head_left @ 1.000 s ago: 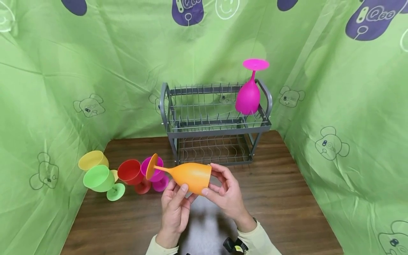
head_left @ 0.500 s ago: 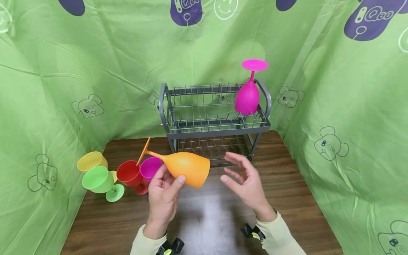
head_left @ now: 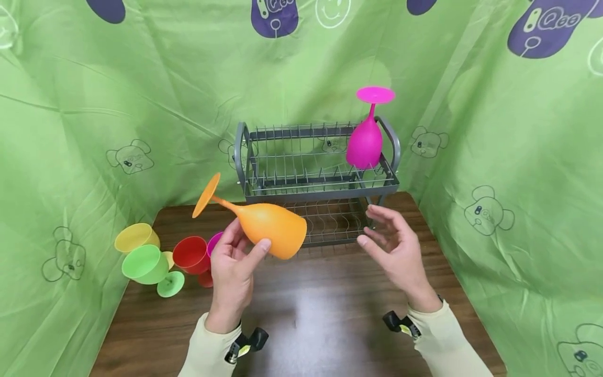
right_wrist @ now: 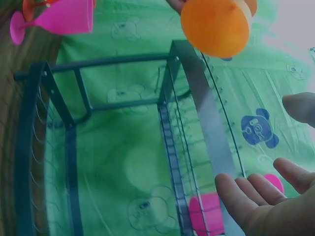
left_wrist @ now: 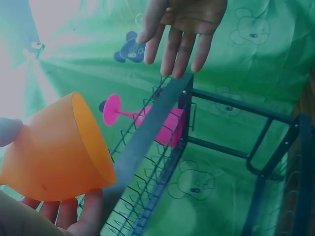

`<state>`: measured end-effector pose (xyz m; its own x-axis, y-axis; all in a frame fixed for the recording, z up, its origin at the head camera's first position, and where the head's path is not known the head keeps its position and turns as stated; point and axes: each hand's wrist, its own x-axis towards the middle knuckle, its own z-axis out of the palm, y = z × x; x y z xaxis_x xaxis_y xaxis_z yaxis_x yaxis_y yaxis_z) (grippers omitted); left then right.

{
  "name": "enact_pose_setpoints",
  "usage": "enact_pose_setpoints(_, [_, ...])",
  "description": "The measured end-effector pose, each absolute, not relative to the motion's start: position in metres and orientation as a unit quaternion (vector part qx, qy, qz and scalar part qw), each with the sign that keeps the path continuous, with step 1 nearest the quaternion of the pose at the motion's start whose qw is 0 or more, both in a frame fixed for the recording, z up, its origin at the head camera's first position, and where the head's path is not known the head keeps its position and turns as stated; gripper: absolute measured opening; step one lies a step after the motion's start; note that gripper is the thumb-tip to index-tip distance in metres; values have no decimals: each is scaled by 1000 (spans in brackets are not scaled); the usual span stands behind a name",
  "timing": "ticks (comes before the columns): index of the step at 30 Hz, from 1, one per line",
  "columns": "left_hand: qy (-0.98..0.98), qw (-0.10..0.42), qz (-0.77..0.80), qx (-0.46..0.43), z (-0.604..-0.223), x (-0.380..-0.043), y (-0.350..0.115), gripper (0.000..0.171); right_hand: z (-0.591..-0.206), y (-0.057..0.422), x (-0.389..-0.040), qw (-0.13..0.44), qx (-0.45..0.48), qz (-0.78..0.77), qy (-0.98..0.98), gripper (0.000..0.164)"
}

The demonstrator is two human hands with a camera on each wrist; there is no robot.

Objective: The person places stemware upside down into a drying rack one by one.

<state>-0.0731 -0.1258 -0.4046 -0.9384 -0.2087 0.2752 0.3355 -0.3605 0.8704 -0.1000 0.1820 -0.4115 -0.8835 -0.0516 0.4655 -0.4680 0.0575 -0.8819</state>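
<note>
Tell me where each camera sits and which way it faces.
Head: worn there, facing forward and down at the rack and orange cup; left hand, right hand, sleeves show.
Left wrist: worn there, facing the rack past the orange cup; both hands show.
Right wrist: worn there, facing the rack; right hand shows, maybe some of the left.
Wrist views share rack and orange cup.

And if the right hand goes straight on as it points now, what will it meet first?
The right hand would likely meet the dish rack, at its upper front bar, toward the right end, though depth is unclear.
</note>
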Motion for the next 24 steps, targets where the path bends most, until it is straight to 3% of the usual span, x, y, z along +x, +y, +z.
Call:
enact_pose_setpoints(11, [-577,173,-793,-93,-363,-103,-120,63,-384,214,-125,234,117,629,-732,57])
enact_pose_setpoints(24, [-659,177,-723,-113,-322,-163,-114,64,-380,233,-158,231,64,590,-771,57])
